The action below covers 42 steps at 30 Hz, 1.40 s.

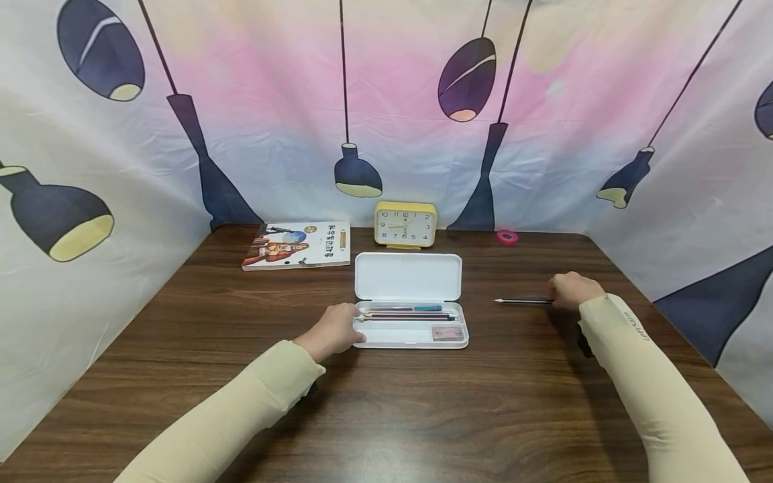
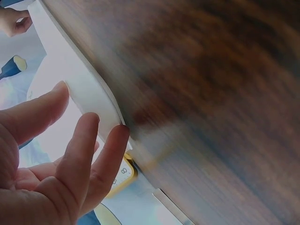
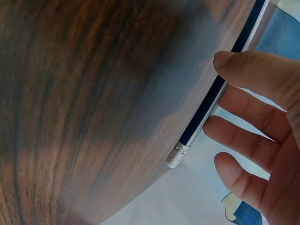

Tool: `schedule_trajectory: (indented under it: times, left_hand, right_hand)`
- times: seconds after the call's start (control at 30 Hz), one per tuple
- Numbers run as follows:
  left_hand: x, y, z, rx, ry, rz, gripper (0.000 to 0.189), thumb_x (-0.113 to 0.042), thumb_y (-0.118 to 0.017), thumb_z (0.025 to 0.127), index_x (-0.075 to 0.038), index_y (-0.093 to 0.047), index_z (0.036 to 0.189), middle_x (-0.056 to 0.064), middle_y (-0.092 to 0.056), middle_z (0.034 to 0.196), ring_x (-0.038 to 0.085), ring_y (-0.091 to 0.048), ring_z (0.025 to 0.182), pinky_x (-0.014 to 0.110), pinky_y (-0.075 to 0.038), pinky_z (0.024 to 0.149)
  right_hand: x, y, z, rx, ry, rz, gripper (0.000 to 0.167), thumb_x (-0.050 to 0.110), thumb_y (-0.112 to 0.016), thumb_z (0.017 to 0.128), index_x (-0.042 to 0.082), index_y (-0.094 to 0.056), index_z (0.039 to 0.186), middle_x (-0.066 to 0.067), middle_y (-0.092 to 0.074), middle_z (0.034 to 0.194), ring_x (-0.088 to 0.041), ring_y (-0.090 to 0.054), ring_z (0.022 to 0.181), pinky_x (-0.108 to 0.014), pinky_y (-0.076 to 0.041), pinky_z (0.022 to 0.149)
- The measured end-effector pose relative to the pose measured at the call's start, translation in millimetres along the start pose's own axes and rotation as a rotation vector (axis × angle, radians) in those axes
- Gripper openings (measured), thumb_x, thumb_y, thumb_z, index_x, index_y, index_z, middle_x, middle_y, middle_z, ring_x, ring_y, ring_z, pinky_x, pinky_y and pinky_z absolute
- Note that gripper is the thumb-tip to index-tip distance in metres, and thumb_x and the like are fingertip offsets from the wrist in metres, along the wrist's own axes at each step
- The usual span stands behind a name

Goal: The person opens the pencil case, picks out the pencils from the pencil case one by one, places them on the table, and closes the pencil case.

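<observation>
A white pencil case (image 1: 392, 335) lies with its lid (image 1: 408, 276) raised at the back. Inside are several pencils (image 1: 410, 318), a blue pen-like item (image 1: 427, 308) and a pinkish eraser (image 1: 447, 333). My left hand (image 1: 331, 330) holds the case's left end, thumb near the front corner, fingers along the side wall (image 2: 89, 89). Over on the right, my right hand (image 1: 576, 290) pinches a dark pencil (image 3: 201, 110) between thumb and forefinger, near its silver-capped end (image 3: 178, 154). The other fingers stay relaxed behind it. The pencil's sharpened tip (image 1: 498, 300) points left towards the case.
A picture book (image 1: 298, 245) lies at the back left of the brown wooden table (image 1: 483, 416). Behind the case stands a yellow clock (image 1: 405, 225), with a pink ring-shaped roll (image 1: 506, 236) farther right. A lamp-patterned cloth (image 1: 278, 134) hangs along the back and sides.
</observation>
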State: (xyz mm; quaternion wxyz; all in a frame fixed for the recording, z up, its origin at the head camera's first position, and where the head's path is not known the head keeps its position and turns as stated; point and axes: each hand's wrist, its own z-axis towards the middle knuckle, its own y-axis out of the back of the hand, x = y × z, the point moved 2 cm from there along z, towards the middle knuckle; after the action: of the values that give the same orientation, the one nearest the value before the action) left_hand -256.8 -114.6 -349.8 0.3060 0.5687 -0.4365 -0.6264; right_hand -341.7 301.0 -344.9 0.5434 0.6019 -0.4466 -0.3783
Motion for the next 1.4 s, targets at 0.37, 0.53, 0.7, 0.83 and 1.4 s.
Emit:
schedule_trajectory:
  times: [0.37,0.53,0.7,0.83,1.4]
  left_hand:
    - [-0.8,-0.8,0.9,0.017,0.028,-0.005,0.042,-0.010,-0.071,0.071,0.007,-0.056,0.106,0.019,-0.055,0.106,0.031,-0.049,0.100,0.040,-0.040,0.084]
    - [0.8,-1.6,1.2,0.019,0.035,-0.004,0.042,-0.010,-0.071,0.071,0.007,-0.056,0.106,0.018,-0.055,0.106,0.030,-0.049,0.100,0.040,-0.040,0.084]
    - [1.3,-1.2,0.8,0.025,0.039,-0.007,0.042,-0.010,-0.071,0.071,0.007,-0.056,0.107,0.019,-0.055,0.106,0.030,-0.050,0.100,0.040,-0.040,0.084]
    - [-0.2,0.0,0.9,0.019,0.029,-0.007,0.041,-0.009,-0.071,0.071,0.007,-0.056,0.106,0.019,-0.056,0.104,0.030,-0.051,0.098,0.040,-0.041,0.083]
    - [-1.8,0.4,0.8,0.020,0.028,0.004,0.042,-0.011,-0.071,0.071,0.007,-0.056,0.106,0.018,-0.056,0.105,0.030,-0.050,0.099,0.040,-0.040,0.084]
  right_hand:
    - [-3.0,0.7,-0.6,-0.012,-0.018,-0.009,0.012,0.002,-0.065,0.074,0.002,-0.063,0.086,-0.008,-0.060,0.079,-0.021,-0.056,0.067,-0.037,-0.046,0.055]
    - [-7.0,-2.5,0.9,-0.012,-0.023,-0.021,0.013,0.004,-0.066,0.074,0.003,-0.063,0.087,-0.009,-0.060,0.080,-0.024,-0.057,0.070,-0.038,-0.046,0.055]
    - [-7.4,-4.0,1.5,-0.007,-0.032,-0.018,0.013,0.004,-0.066,0.073,0.003,-0.063,0.085,-0.009,-0.060,0.080,-0.024,-0.056,0.071,-0.039,-0.046,0.055]
    - [-5.5,-3.5,-0.2,0.006,-0.053,0.006,0.013,0.002,-0.065,0.074,0.001,-0.062,0.086,-0.010,-0.059,0.080,-0.024,-0.056,0.069,-0.038,-0.046,0.054]
    - [2.2,4.6,4.4,-0.025,0.008,-0.016,0.010,-0.001,-0.058,0.078,0.002,-0.064,0.086,-0.010,-0.061,0.081,-0.024,-0.057,0.069,-0.039,-0.047,0.055]
